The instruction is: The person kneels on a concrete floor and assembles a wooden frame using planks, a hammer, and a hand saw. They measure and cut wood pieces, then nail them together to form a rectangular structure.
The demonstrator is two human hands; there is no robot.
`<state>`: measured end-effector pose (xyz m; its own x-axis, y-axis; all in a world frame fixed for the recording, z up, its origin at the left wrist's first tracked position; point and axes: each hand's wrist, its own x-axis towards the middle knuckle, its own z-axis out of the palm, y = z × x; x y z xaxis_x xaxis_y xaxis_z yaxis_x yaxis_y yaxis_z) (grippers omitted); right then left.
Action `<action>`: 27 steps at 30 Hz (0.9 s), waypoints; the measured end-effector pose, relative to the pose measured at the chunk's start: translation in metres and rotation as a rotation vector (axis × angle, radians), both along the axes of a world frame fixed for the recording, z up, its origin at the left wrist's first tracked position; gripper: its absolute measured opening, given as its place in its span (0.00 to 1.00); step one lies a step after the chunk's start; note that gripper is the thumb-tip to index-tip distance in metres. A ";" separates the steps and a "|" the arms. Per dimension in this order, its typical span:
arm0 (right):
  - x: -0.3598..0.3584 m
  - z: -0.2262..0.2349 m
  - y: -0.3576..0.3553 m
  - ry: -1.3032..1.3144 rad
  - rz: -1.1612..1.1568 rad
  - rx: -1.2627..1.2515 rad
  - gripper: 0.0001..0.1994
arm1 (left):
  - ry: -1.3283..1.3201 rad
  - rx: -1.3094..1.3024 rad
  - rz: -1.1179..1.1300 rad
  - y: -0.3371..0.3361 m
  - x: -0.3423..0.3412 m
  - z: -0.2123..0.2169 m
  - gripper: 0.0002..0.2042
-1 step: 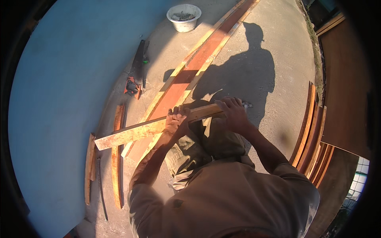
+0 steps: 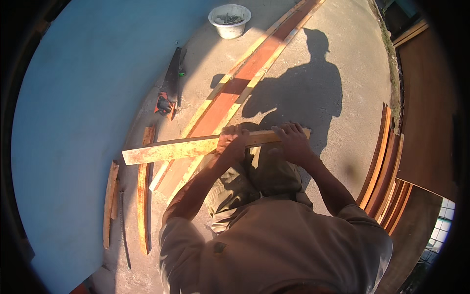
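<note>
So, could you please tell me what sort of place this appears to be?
Probably an outdoor woodworking spot, perhaps a yard: a handsaw lies on partly sunlit ground, planks lie together at the right, and the left hand and right hand hold a wooden board.

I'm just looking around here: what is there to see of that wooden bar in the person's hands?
The wooden bar is straight, pale and apparently rough, its broad face blotched with reddish-brown and its left end cut squarely. The left hand grips it right of its middle; the right hand holds it near its right end. It slants slightly, its left end lower in the picture, crossing in front of the long brown board. Whether it touches the trousers is unclear.
</note>
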<state>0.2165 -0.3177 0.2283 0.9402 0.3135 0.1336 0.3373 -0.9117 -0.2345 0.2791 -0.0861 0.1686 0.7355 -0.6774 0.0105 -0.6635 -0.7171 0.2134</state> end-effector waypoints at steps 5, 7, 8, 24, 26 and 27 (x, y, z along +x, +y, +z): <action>-0.058 -0.055 -0.103 0.472 -0.364 0.034 0.28 | -0.075 -0.059 -0.441 -0.150 0.001 -0.024 0.13; -0.081 -0.081 -0.130 0.430 -0.460 0.088 0.26 | -0.142 -0.140 -0.529 -0.191 0.004 -0.059 0.14; -0.086 -0.090 -0.133 0.403 -0.517 0.075 0.26 | -0.146 -0.147 -0.531 -0.203 0.004 -0.074 0.15; -0.029 -0.140 -0.156 0.190 -0.625 -0.045 0.21 | 0.180 -0.366 0.022 -0.201 0.096 -0.126 0.18; -0.025 -0.142 -0.158 0.241 -0.631 -0.030 0.22 | 0.154 -0.388 0.043 -0.203 0.098 -0.134 0.18; -0.029 -0.142 -0.161 0.271 -0.646 -0.030 0.22 | 0.182 -0.354 0.019 -0.204 0.099 -0.134 0.19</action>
<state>0.1878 -0.4792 0.0868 0.9384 -0.3195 -0.1320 -0.3411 -0.9174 -0.2049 0.3777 -0.2897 0.0342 0.7595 -0.6413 0.1090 -0.5791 -0.5901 0.5625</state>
